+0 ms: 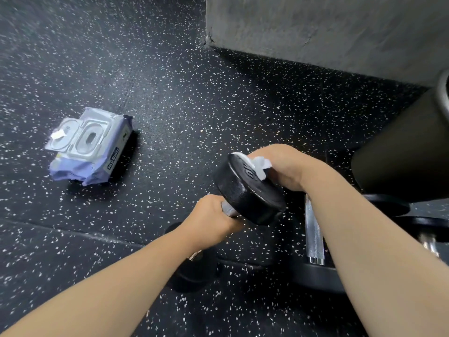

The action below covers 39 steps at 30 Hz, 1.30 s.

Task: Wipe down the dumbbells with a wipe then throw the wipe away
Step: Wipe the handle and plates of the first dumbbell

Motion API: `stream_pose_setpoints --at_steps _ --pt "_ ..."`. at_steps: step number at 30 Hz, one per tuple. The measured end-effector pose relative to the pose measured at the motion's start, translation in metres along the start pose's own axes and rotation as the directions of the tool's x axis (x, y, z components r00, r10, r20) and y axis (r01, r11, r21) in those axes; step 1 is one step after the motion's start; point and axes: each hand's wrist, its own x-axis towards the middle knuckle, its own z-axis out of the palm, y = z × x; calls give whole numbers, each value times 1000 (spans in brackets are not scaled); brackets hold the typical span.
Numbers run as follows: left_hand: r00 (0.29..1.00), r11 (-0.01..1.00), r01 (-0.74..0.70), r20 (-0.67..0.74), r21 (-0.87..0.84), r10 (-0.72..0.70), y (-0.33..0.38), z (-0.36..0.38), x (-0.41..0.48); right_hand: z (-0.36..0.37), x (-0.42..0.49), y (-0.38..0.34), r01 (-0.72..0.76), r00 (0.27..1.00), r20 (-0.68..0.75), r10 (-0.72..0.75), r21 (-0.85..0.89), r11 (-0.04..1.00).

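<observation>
A black dumbbell [245, 190] is tilted up off the floor, its upper head facing away from me. My left hand [213, 217] grips its knurled metal handle just below that head. My right hand [284, 166] holds a crumpled white wipe [260, 165] and presses it against the flat end face of the upper head. The dumbbell's lower head [194, 271] is dark and partly hidden under my left forearm. A second dumbbell with a chrome handle [314, 229] lies on the floor to the right, partly hidden by my right arm.
A purple pack of wipes [90, 147] lies on the speckled black rubber floor at the left, its lid open and a wipe poking out. A grey concrete block [328, 30] stands at the back right. A black padded object [408, 154] sits at the right edge.
</observation>
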Motion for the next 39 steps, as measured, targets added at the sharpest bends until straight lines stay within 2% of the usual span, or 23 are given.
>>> stream_pose_setpoints --at_steps 2,3,10,14,18,21,23,26,28,31,33,37,39 --pt "1000 1000 0 -7 10 0 -4 -4 3 -1 0 15 2 998 54 -12 167 986" --pt "1000 1000 4 -5 12 -4 -6 -4 4 -2 -1 24 18 998 61 -30 191 981" --pt "1000 1000 24 -14 9 -23 -9 -2 4 -6 -21 40 71 997 8 -75 220 973" --pt "999 999 32 -20 -18 -32 -5 -4 3 7 -39 53 143 979 -184 -85 331 933" --pt "992 992 86 -85 -91 -93 -2 -4 3 41 -46 70 218 894 -449 18 470 855" --pt "970 986 122 -195 -116 -143 4 -4 2 73 -55 79 264 813 -583 -6 358 896" --pt "965 981 131 -210 -146 -160 7 -3 1 81 -60 78 278 763 -644 -49 259 925" --pt "963 976 143 -203 -161 -175 5 -4 3 66 -59 76 243 760 -643 -94 147 959" --pt "965 968 162 -175 -190 -195 3 -4 5 44 -52 78 211 762 -646 -48 177 961" --pt "966 946 198 -113 -257 -233 2 -3 8 13 -44 77 179 685 -727 -31 126 976" --pt "966 938 210 -89 -277 -242 3 -2 8 8 -40 73 174 709 -705 -19 149 973" --pt "970 958 183 -116 -223 -213 4 0 8 25 -47 63 125 888 -453 84 412 903" --pt "965 961 179 -152 -209 -213 7 -2 7 32 -53 59 173 911 -412 29 444 879"
